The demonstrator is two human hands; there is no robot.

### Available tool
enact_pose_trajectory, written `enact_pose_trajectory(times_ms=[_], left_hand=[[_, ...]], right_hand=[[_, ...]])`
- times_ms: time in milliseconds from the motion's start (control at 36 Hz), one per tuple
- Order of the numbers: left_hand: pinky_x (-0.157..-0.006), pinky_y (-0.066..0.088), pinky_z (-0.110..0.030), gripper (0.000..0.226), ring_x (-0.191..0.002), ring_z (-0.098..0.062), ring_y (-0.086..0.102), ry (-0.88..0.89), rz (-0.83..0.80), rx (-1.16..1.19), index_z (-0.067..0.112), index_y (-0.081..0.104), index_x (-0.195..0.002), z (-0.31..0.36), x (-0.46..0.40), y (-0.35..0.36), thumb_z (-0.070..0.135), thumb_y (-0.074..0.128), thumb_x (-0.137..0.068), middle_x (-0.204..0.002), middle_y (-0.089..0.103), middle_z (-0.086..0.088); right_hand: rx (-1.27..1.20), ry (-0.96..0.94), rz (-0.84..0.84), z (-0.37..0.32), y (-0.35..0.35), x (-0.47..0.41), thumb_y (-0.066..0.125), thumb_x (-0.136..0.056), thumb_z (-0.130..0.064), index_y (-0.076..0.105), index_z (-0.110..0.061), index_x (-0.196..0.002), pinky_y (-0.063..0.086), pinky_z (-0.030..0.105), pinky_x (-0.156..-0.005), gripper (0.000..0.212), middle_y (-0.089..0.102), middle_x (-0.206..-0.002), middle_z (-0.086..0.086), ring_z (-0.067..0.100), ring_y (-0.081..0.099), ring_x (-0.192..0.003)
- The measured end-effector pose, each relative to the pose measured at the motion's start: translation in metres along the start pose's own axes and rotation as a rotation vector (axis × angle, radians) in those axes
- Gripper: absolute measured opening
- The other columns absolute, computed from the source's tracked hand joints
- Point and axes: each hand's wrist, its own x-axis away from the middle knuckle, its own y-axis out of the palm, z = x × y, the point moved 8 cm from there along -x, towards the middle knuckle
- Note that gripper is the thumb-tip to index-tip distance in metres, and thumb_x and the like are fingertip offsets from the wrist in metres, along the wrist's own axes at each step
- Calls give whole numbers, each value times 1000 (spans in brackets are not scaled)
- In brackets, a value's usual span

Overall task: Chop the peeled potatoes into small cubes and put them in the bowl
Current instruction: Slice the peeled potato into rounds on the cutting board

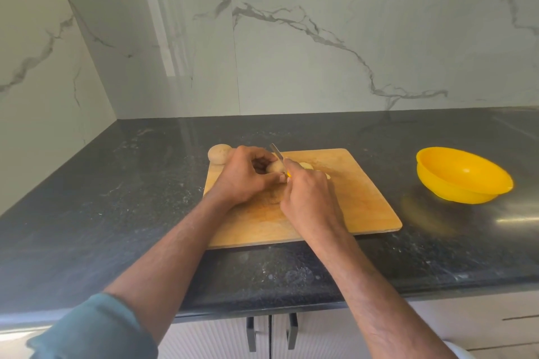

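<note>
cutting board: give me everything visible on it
The cutting board is a flat, pale wooden rectangle with rounded corners, its surface scuffed and stained. It lies on the dark stone counter, angled slightly, left of the yellow bowl and apart from it. The left hand holds a potato on it; the right hand grips a knife over it. Pale cut pieces lie beyond the hands. A whole potato sits at its far left corner.

Left hand point(245, 176) and right hand point(309, 198) curled, nearly touching, forearms outstretched.

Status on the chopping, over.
Left hand holds potato on board. Right hand grips knife. Bowl right, path clear.
</note>
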Motion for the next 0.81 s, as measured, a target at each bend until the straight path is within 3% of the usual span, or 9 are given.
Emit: enact_pose_trajectory(times_ms=[111,222,306,389,528,583,806], left_hand=[[-73,61,-38,40,-73,-11,68,33,14,-13,14,72,-107,2,0,0,20,92,-73,-80,70,5],[-71,61,-38,54,-70,-20,65,75,-9,-25,22,61,-122,6,2,2,18,89,-75,-79,66,-6],[-70,60,-39,53,-69,-21,64,76,-7,-43,22,60,-122,7,2,2,17,88,-76,-78,65,-7],[-70,59,-40,47,-69,-20,63,84,-10,-62,20,64,-118,8,3,4,19,87,-77,-78,66,-8],[-75,58,-41,43,-80,-18,67,103,-33,-132,24,74,-112,9,2,7,48,72,-77,-91,71,0],[-76,58,-42,43,-81,-16,67,104,-33,-149,24,76,-110,8,2,7,51,71,-77,-92,70,1],[-77,59,-41,37,-83,-16,67,105,-37,-167,23,76,-112,6,1,8,39,80,-79,-94,69,2]], right_hand=[[-2,10,-31,-1,2,0,51,-99,-12,48,-20,-145,40,27,-64,47,68,-105,7,25,64,-94],[29,6,-43,-1,3,2,49,-99,-12,47,-21,-144,43,32,-64,46,66,-98,9,25,61,-87],[35,-2,-52,-1,3,6,51,-99,-13,49,-20,-142,50,29,-63,44,67,-95,7,20,58,-77],[32,-6,-55,0,3,9,53,-99,-14,49,-20,-142,52,27,-65,44,68,-96,6,20,64,-81],[61,-12,-71,-1,3,11,53,-98,-14,48,-20,-143,56,32,-69,46,67,-93,4,22,63,-82],[63,-15,-74,-2,2,13,52,-97,-13,51,-20,-142,56,31,-67,45,67,-90,3,20,62,-79],[85,-20,-112,-1,-4,17,51,-98,-11,49,-23,-143,37,26,-61,47,48,-80,-3,18,47,-72]])
